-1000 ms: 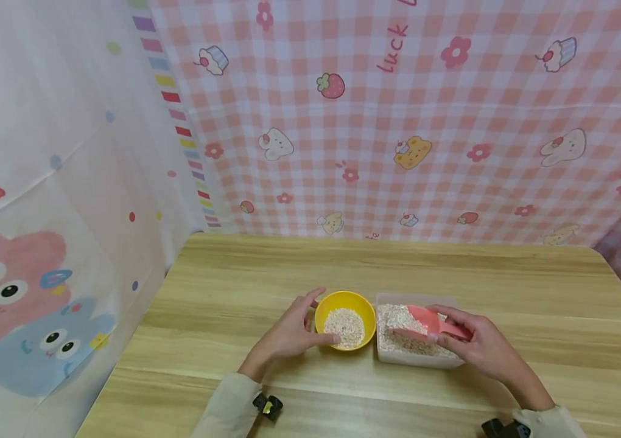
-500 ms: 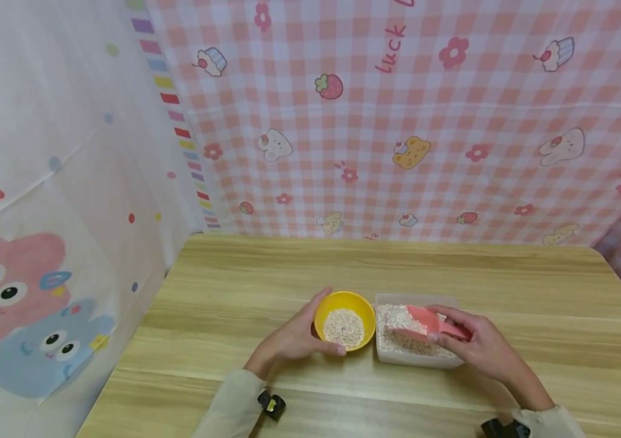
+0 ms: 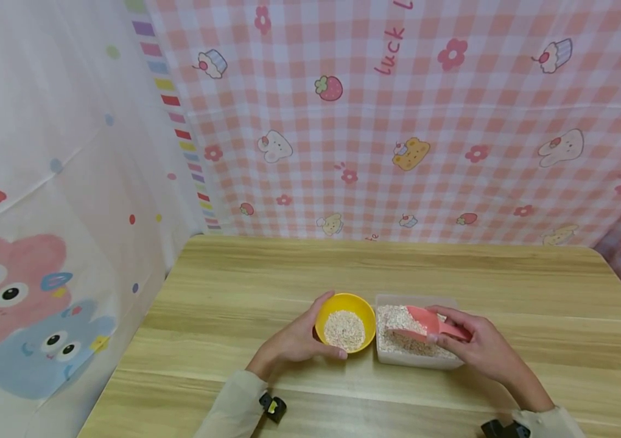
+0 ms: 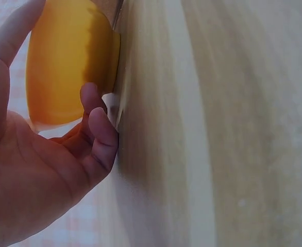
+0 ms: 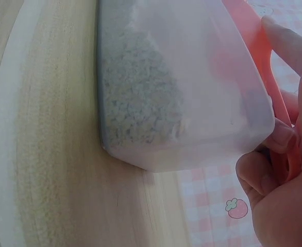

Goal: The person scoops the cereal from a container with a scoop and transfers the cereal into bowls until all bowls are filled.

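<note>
A yellow bowl (image 3: pixel 372 322) with pale oat flakes (image 3: pixel 344 331) in it stands upright on the table. My left hand (image 3: pixel 301 336) holds the bowl from its left side, thumb along the near side and a fingertip at the far rim. In the left wrist view, curled fingers (image 4: pixel 103 135) lie by the bowl's lower wall. Right beside the bowl is a translucent plastic box (image 3: pixel 417 360) of oat flakes. Above it, my right hand (image 3: pixel 477 342) grips a pink scoop (image 3: pixel 425 319) by the handle; its bowl end lies among the flakes, partly filled.
Both containers stand on a wood-grain table (image 3: pixel 266 267), close together. Behind the table hangs a pink checked cloth (image 3: pixel 310 182), and a white cartoon-printed cloth (image 3: pixel 97 213) hangs along the left edge.
My left hand has moved slightly right and closer round the yellow bowl; its thumb has shifted from over the rim to the outside. The right hand and scoop look unmoved.
</note>
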The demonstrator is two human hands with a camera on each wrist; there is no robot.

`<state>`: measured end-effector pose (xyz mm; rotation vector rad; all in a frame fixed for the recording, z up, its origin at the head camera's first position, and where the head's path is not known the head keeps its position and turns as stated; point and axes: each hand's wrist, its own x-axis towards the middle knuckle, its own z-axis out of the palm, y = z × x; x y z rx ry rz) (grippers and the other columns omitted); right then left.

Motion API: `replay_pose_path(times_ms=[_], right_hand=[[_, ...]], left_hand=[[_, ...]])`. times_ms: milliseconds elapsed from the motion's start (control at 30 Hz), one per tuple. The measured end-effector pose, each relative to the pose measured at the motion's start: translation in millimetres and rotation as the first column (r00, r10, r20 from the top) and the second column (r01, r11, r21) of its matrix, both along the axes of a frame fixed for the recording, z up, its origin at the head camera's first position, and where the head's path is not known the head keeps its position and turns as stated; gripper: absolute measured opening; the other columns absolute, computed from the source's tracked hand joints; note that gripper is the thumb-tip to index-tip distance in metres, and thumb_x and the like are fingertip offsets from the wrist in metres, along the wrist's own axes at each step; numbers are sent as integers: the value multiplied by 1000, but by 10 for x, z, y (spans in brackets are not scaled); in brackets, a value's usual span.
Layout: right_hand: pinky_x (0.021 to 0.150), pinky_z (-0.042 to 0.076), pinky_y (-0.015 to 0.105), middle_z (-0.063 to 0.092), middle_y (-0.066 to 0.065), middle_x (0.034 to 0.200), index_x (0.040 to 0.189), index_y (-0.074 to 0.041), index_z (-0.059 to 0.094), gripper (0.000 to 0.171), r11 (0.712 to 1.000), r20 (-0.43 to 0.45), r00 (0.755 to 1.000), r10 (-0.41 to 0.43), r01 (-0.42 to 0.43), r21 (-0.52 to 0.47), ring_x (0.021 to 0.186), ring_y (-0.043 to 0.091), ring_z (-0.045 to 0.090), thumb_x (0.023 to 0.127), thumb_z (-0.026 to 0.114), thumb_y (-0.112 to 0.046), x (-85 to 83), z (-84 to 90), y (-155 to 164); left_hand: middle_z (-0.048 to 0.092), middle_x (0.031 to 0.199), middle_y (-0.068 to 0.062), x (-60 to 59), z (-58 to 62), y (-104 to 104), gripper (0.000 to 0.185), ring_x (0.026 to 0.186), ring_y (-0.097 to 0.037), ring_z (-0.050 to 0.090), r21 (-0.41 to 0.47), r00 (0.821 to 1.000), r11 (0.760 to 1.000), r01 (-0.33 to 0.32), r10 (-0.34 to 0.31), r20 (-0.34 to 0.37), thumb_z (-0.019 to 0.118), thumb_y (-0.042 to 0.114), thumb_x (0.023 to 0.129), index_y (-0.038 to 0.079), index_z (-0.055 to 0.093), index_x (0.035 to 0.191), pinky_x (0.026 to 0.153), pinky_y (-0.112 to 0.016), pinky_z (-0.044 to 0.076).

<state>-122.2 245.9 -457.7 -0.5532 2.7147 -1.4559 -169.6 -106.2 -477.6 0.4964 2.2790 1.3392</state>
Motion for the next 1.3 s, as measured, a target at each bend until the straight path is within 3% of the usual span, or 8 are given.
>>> replay_pose_path(times_ms=[400, 1300], right_hand=[[46, 38, 23, 42, -8, 67, 131, -7, 62, 44, 1000, 9, 1000, -15, 15, 3, 57, 1, 41, 90, 74, -18, -3, -16, 0], [45, 37, 21, 40, -10, 64, 131, -11, 62, 45, 1000, -65, 998, 2, -2, 8, 54, -1, 39, 88, 75, -14, 29, 35, -9]], left_hand=[[34, 157, -6, 8, -13, 11, 114, 138, -27, 38, -7, 999, 1000, -13, 14, 48, 87, 36, 75, 28, 10, 159, 117, -54, 23], [39, 154, -5, 8, -18, -3, 113, 134, -26, 42, -9, 999, 1000, -20, 20, 44, 88, 41, 73, 34, 12, 157, 115, -55, 26]])
